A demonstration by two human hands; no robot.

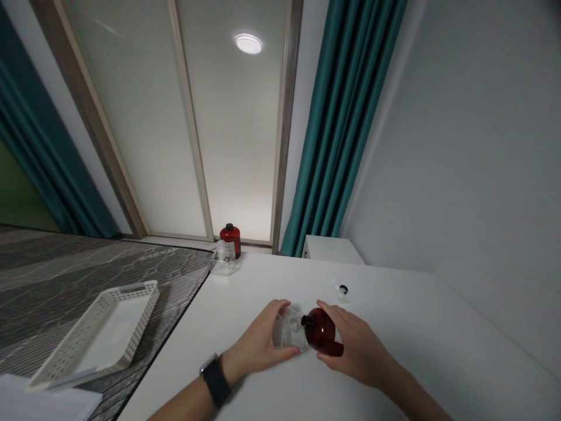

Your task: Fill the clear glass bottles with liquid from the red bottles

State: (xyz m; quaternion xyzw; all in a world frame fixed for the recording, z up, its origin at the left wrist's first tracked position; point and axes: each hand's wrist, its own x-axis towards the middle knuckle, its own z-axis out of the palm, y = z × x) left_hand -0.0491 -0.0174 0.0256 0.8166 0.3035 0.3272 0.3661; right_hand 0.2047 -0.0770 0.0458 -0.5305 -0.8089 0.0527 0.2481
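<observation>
My right hand (353, 345) is closed around a dark red-brown bottle (322, 330), tilted so its narrow black neck points left. The neck is over the edge of a clear container (290, 328), and I cannot tell whether liquid is flowing. My left hand (265, 339) wraps round that container's left side on the white table (263, 386). Beyond my right hand, a small black cap (343, 289) lies beside a clear plastic piece (340, 296).
At the table's far left corner stand another red-brown bottle (232, 238) with a black cap and a clear tray (224, 266) holding a whitish item. A white perforated basket (100, 336) and white paper (48, 400) are at left. A white cabinet (333, 250) stands behind the table.
</observation>
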